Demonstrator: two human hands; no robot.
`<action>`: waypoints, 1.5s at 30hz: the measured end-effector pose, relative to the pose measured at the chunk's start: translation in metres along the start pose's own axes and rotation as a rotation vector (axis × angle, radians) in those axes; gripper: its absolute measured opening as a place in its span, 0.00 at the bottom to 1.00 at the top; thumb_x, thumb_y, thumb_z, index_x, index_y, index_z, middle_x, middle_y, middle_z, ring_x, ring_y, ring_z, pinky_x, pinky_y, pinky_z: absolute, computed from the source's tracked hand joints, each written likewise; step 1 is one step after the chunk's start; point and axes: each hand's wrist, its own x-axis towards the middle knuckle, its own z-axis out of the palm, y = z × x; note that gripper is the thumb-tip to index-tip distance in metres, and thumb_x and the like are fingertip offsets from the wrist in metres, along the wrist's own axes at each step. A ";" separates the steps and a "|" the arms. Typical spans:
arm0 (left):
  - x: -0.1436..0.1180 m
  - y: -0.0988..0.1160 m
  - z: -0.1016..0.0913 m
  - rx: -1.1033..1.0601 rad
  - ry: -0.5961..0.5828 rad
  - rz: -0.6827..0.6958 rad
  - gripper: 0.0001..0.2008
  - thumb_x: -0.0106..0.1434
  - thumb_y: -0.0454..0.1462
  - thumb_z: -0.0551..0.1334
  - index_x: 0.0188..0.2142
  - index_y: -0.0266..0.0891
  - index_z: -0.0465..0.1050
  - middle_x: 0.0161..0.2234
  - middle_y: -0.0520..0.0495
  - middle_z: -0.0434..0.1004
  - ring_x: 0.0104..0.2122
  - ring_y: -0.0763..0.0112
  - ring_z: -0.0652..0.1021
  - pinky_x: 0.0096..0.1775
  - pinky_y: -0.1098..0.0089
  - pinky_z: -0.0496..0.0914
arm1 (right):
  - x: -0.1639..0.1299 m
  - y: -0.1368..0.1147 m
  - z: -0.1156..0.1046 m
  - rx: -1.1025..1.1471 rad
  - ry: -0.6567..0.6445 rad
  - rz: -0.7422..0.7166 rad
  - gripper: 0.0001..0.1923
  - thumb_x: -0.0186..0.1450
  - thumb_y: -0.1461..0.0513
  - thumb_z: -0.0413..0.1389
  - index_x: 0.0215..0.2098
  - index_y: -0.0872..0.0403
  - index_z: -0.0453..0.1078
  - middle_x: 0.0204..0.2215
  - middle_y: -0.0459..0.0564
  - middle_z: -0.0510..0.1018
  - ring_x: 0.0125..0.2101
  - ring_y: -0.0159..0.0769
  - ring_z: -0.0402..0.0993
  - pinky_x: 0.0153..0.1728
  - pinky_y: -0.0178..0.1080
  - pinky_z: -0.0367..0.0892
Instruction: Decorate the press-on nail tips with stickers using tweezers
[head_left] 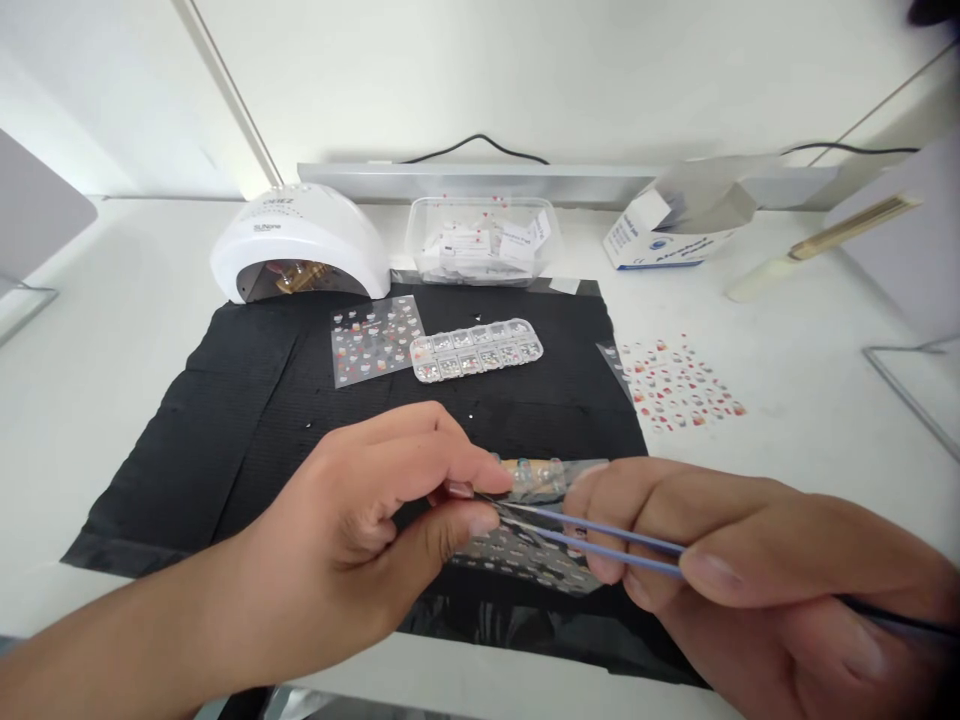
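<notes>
The left hand [360,530] comes in from seven o'clock with the wrist low and the knuckles up, its thumb and forefinger pinched on the near edge of a clear nail sticker sheet [525,545] that it holds just above the black mat [247,420]. The right hand [750,580] reaches in from four o'clock, fingers curled and closed around thin blue tweezers [600,540], whose tips point toward nine o'clock and meet the sheet right beside the left thumb. Whether the tips actually grip a sticker cannot be told. At twelve o'clock from the hands lies a clear compartment box of rhinestones [476,350] on the mat, with a second sticker sheet [373,340] just beside it at nine o'clock. A white nail lamp [300,245] stands at eleven o'clock at the mat's far edge, near a clear tub of small packets [484,240]. A third sticker sheet [679,385] rests on the white table [810,330] at two o'clock, and beyond it a white and blue carton [675,235].
</notes>
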 end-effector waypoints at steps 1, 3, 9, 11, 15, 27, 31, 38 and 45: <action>0.000 0.000 0.000 -0.002 -0.006 -0.008 0.07 0.66 0.29 0.61 0.42 0.38 0.74 0.33 0.51 0.73 0.29 0.78 0.73 0.30 0.76 0.68 | 0.000 0.000 0.000 -0.001 -0.002 -0.006 0.08 0.67 0.59 0.58 0.40 0.50 0.80 0.22 0.47 0.77 0.21 0.38 0.76 0.25 0.48 0.77; 0.000 0.000 0.000 -0.007 -0.018 -0.026 0.07 0.66 0.30 0.61 0.42 0.39 0.75 0.33 0.51 0.73 0.29 0.77 0.74 0.30 0.75 0.68 | -0.001 0.000 -0.001 -0.008 -0.025 -0.006 0.08 0.68 0.59 0.58 0.40 0.50 0.79 0.22 0.47 0.77 0.21 0.38 0.76 0.24 0.47 0.77; 0.001 0.003 -0.001 -0.044 -0.038 -0.103 0.06 0.66 0.31 0.62 0.41 0.42 0.75 0.33 0.55 0.73 0.31 0.81 0.75 0.32 0.80 0.69 | -0.002 0.001 -0.006 -0.046 -0.059 -0.022 0.12 0.69 0.55 0.55 0.42 0.50 0.78 0.20 0.46 0.76 0.19 0.36 0.75 0.24 0.46 0.76; 0.001 0.003 -0.001 -0.049 -0.042 -0.122 0.06 0.67 0.31 0.62 0.41 0.43 0.75 0.33 0.56 0.73 0.31 0.82 0.75 0.33 0.81 0.69 | -0.002 0.001 -0.005 -0.047 -0.056 -0.019 0.12 0.69 0.55 0.55 0.41 0.50 0.79 0.20 0.46 0.76 0.20 0.36 0.75 0.23 0.45 0.76; 0.001 0.002 -0.001 -0.064 -0.039 -0.134 0.07 0.67 0.31 0.62 0.41 0.44 0.74 0.34 0.58 0.73 0.32 0.83 0.75 0.36 0.82 0.69 | -0.002 0.001 -0.002 -0.029 -0.032 -0.007 0.11 0.69 0.56 0.55 0.39 0.50 0.79 0.20 0.47 0.76 0.20 0.38 0.76 0.23 0.46 0.76; 0.000 0.003 -0.001 -0.064 -0.067 -0.140 0.06 0.68 0.32 0.61 0.41 0.45 0.74 0.33 0.57 0.72 0.31 0.83 0.74 0.34 0.81 0.68 | 0.018 -0.006 0.010 -0.007 -0.090 -0.051 0.23 0.73 0.54 0.45 0.32 0.47 0.81 0.14 0.48 0.71 0.15 0.37 0.68 0.16 0.44 0.71; -0.001 0.003 -0.001 -0.076 -0.063 -0.139 0.05 0.68 0.33 0.61 0.41 0.45 0.74 0.34 0.57 0.72 0.31 0.83 0.74 0.34 0.81 0.69 | 0.021 -0.006 0.014 -0.026 -0.062 -0.057 0.20 0.71 0.56 0.49 0.28 0.46 0.80 0.13 0.47 0.70 0.15 0.37 0.69 0.15 0.43 0.71; -0.001 0.003 0.000 -0.097 -0.064 -0.131 0.06 0.68 0.32 0.61 0.41 0.43 0.74 0.34 0.55 0.72 0.31 0.81 0.74 0.33 0.79 0.69 | 0.006 -0.003 0.002 -0.024 -0.032 -0.005 0.09 0.68 0.59 0.57 0.39 0.49 0.80 0.15 0.45 0.72 0.19 0.39 0.75 0.20 0.44 0.74; -0.001 0.002 0.000 -0.099 -0.065 -0.121 0.06 0.68 0.31 0.61 0.41 0.42 0.74 0.34 0.54 0.72 0.30 0.80 0.73 0.31 0.79 0.68 | 0.002 0.000 0.002 -0.023 -0.023 -0.012 0.14 0.70 0.56 0.52 0.39 0.50 0.80 0.17 0.46 0.74 0.17 0.37 0.75 0.20 0.45 0.75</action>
